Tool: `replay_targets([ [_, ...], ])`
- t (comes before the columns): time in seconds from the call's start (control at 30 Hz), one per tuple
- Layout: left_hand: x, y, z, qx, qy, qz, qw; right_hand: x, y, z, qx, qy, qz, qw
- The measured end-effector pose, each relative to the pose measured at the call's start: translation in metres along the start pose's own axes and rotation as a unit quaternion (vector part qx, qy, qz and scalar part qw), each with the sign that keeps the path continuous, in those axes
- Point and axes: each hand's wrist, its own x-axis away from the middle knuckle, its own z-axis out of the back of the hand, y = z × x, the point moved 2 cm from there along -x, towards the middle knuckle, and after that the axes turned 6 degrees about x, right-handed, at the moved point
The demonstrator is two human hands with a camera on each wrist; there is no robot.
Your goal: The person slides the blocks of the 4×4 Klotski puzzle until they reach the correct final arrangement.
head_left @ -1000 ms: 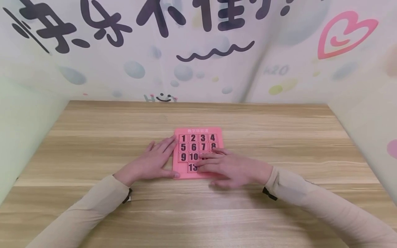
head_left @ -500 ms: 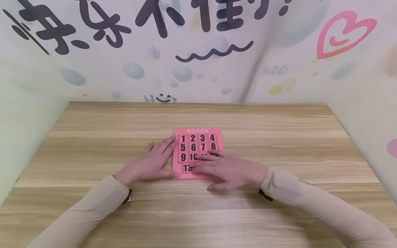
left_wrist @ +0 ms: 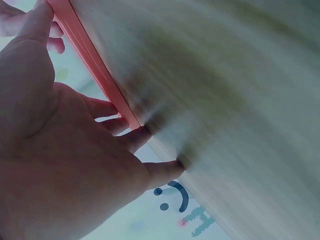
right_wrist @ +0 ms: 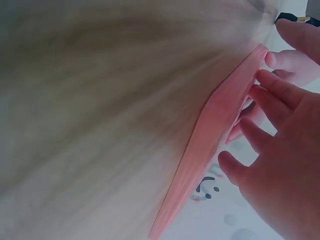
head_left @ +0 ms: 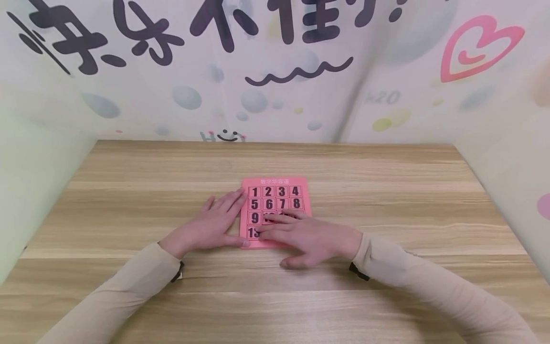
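Observation:
A pink number slide puzzle (head_left: 296, 181) lies flat on the table, its upper rows reading 1 to 8 in order. My left hand (head_left: 206, 227) rests along its left side, fingers extended at the upper left edge and thumb at the lower left corner. In the left wrist view, these fingertips line the puzzle's side (left_wrist: 90, 65). Over the lower right part lies my right hand (head_left: 315, 239), fingers stretched out, fingertips on the tiles. The 13 tile (head_left: 251, 233) sits in the bottom left cell, beside the fingertips. Tiles further right in the lower rows are covered by the hand.
The wood-grain table (head_left: 275, 306) extends around the puzzle on all sides. A white wall (head_left: 275, 114) with black lettering, a pink heart and bubbles stands at the back edge. Side walls rise left and right.
My right hand has slid left across the bottom row, and the 13 tile has moved left into the corner cell. The left hand has stayed in place.

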Motion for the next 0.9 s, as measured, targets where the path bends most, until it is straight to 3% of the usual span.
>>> replay_targets([
  [0.3,-0.001,0.002,0.000,0.001,-0.001,-0.002,1.0000,0.007,0.005,0.004,0.010,0.024,0.001,1.000],
  [0.6,-0.003,0.001,0.000,-0.008,0.003,-0.002,1.0000,0.024,0.018,0.010,0.033,0.021,-0.036,0.999],
  [0.9,-0.001,0.000,0.000,-0.004,0.002,-0.003,1.0000,0.037,0.022,0.009,0.038,0.033,-0.027,0.998],
])
